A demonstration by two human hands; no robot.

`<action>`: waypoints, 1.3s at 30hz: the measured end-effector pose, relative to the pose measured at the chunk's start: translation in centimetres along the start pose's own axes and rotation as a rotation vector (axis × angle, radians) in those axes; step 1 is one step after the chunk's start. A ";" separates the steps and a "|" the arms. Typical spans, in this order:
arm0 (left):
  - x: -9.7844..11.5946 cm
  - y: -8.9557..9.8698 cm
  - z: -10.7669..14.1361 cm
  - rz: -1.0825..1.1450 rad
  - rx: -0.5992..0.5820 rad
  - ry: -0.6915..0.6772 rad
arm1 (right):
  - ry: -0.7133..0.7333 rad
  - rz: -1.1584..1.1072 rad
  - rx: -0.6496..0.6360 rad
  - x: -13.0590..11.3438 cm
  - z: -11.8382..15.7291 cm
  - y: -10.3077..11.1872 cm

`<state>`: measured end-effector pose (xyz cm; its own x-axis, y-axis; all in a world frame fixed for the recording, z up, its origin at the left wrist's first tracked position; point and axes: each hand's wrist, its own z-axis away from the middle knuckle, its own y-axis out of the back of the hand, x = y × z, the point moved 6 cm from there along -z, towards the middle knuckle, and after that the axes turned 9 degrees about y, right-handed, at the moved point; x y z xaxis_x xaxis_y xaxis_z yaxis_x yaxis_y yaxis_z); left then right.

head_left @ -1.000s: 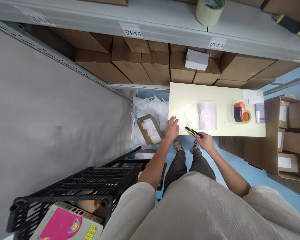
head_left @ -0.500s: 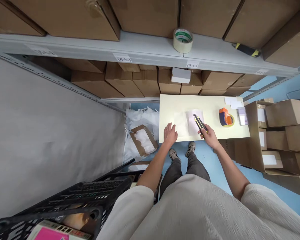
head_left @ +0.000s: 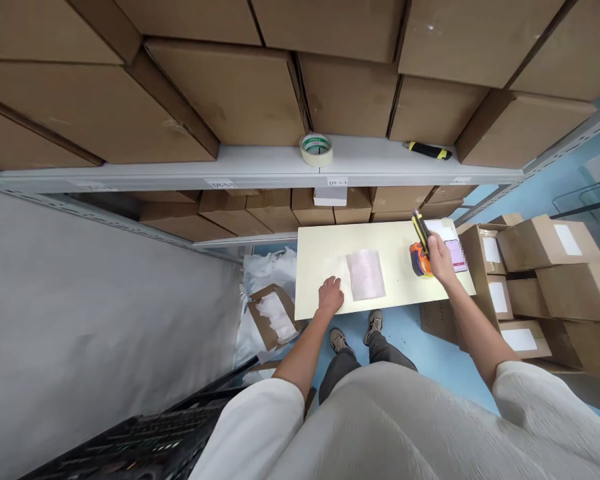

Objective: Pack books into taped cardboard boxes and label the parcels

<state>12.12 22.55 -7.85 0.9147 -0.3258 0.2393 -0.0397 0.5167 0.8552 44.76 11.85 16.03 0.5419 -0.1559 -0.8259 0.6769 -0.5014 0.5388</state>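
Observation:
My right hand (head_left: 441,259) grips a black-and-yellow utility knife (head_left: 421,231), raised over the right part of the pale table (head_left: 313,267). Just under that hand sits an orange-and-dark-blue tape dispenser (head_left: 419,261), partly covered by it. A phone (head_left: 457,255) with a lit screen lies right of the hand. My left hand (head_left: 331,295) rests with its fingers spread at the near left of the table, on or beside a thin translucent sheet. To its right lies a pinkish, bubble-wrap-like flat packet (head_left: 367,275), apart from both hands.
Above the table runs a grey shelf (head_left: 260,160) with cardboard boxes, a tape roll (head_left: 316,151) and a second knife (head_left: 430,151). Open cartons (head_left: 480,267) stand at right. A small box with white filling (head_left: 276,317) is at floor left, beyond a black crate (head_left: 170,427).
My right hand with the utility knife has moved right, from above the packet to above the tape dispenser. The view has tilted up and shifted right. My left hand stays on the table.

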 end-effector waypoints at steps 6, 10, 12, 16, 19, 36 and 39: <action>0.1 0.0 -0.3 -0.020 -0.040 0.048 | 0.408 0.483 0.107 -1.8 -12.6 6.2; -0.2 -0.3 -0.3 -0.037 -0.059 0.068 | 0.516 0.715 0.010 -1.0 -19.5 5.9; -0.4 -0.5 -0.4 -0.043 -0.077 0.083 | 0.531 0.765 -0.049 -0.7 -21.9 5.1; -0.4 -0.6 -0.4 -0.049 -0.092 0.110 | 0.562 0.775 -0.091 -0.5 -24.7 3.8; -0.5 -0.6 -0.4 -0.054 -0.104 0.124 | 0.597 0.724 -0.080 -0.4 -25.6 3.3; -1.2 -1.6 1.2 0.027 -0.123 0.008 | 0.606 0.362 -0.466 0.8 -6.9 -8.1; -1.3 -1.7 1.2 0.037 -0.124 -0.023 | 0.301 0.312 -0.566 4.6 -0.7 -12.7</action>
<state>10.48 21.10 -9.06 0.9041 -0.3219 0.2811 -0.0217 0.6224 0.7824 38.98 18.07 5.46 0.8111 0.0624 -0.5816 0.5787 0.0598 0.8134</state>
